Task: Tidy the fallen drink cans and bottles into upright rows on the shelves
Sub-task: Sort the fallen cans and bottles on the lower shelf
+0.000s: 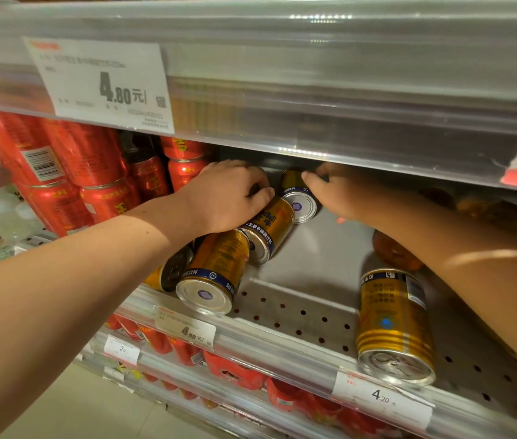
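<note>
Several gold cans with blue bands lie on their sides on the grey perforated shelf (298,318). My left hand (225,194) reaches under the upper shelf and grips one fallen gold can (270,229) from above. My right hand (342,194) holds a second gold can (300,201) further back, its base facing me. Another fallen can (216,274) lies at the shelf's front left, with a dark-topped can (168,274) beside it. At the front right, one gold can (393,324) lies with its pull-tab end towards me.
Red cans (86,172) stand stacked in rows on the left. The upper shelf's edge, carrying a 4.80 price tag (102,83), hangs low over my hands. An orange bottle (393,251) lies under my right forearm. More red cans (235,369) fill the shelf below.
</note>
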`<state>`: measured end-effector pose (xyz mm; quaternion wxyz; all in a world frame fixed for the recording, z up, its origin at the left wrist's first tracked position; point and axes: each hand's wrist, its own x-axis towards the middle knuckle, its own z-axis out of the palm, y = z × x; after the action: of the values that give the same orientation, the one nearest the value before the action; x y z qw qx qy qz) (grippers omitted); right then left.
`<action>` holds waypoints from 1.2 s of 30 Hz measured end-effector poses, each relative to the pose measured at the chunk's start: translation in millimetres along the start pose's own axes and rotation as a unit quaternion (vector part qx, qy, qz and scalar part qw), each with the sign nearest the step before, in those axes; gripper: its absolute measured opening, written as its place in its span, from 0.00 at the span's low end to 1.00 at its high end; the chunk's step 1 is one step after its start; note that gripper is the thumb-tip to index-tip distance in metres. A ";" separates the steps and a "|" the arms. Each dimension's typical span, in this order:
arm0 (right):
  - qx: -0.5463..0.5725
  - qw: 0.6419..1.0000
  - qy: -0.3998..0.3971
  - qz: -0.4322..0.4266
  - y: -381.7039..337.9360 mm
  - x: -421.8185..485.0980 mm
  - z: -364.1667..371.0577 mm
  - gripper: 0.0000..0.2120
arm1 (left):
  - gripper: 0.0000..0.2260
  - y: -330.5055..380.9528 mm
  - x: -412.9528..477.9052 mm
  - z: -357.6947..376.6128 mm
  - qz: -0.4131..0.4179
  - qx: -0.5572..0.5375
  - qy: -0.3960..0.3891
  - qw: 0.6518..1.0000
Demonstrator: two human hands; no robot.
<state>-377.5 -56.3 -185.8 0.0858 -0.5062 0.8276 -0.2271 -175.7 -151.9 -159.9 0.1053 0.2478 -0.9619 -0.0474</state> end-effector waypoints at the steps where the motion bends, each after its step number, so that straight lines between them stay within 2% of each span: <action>1: 0.010 1.000 -0.015 -0.002 1.0 -1.5 -1.1 0.23 | 0.17 -0.2 -0.1 0.8 -0.001 0.002 -0.002 1.000; 3: 0.028 0.998 -0.054 0.011 1.8 -6.3 -4.4 0.17 | 0.18 -0.1 -0.9 2.5 -0.004 0.009 -0.004 1.000; 5: 0.020 0.998 -0.065 0.018 3.7 -10.9 -7.1 0.16 | 0.18 1.1 -2.4 3.2 -0.006 0.012 -0.006 1.000; 6: 0.003 0.999 -0.048 0.010 5.9 -13.1 -7.1 0.18 | 0.19 1.9 -3.4 2.9 -0.007 0.012 -0.007 1.000; 8: -0.039 0.998 0.034 -0.035 12.5 -15.4 -5.4 0.22 | 0.19 3.2 -5.5 1.9 -0.009 0.010 -0.004 1.000; 10: -0.043 0.994 0.077 -0.062 18.1 -14.4 -4.2 0.21 | 0.18 4.1 -7.4 0.7 -0.011 0.005 0.002 1.000; 12: -0.021 0.996 0.052 -0.070 20.0 -14.5 -6.4 0.21 | 0.18 5.0 -9.1 -0.4 -0.011 0.000 0.002 1.000; 14: -0.041 0.996 -0.001 -0.082 20.5 -14.9 -8.3 0.24 | 0.17 5.9 -10.6 -0.1 -0.005 -0.003 0.002 1.000; 16: -0.046 0.995 -0.019 -0.082 22.4 -16.3 -7.8 0.28 | 0.17 6.0 -12.2 1.5 0.000 -0.003 0.005 1.000; 20: -0.073 0.989 0.065 -0.111 25.1 -18.1 -6.7 0.21 | 0.18 3.7 -15.2 3.9 0.003 -0.002 0.004 1.000; 24: -0.060 0.988 0.066 -0.126 8.9 -20.9 -3.3 0.13 | 0.18 0.4 -16.9 5.6 0.009 -0.004 0.010 1.000; 28: -0.054 0.996 0.001 -0.074 -7.2 -19.9 -3.0 0.20 | 0.18 -3.9 -18.5 5.1 0.006 0.000 0.012 1.000; 30: -0.057 0.995 -0.020 -0.074 -10.3 -19.7 -4.2 0.23 | 0.18 -5.6 -18.6 4.4 0.001 0.004 0.016 1.000; 36: -0.095 0.987 0.052 -0.121 -5.0 -14.2 -4.7 0.19 | 0.18 -6.8 -17.0 1.6 -0.010 0.012 0.020 1.000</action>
<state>-368.6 -44.4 -180.6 -0.0345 -0.5958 0.7815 -0.1822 -158.4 -149.5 -165.5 0.1215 0.2591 -0.9576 -0.0318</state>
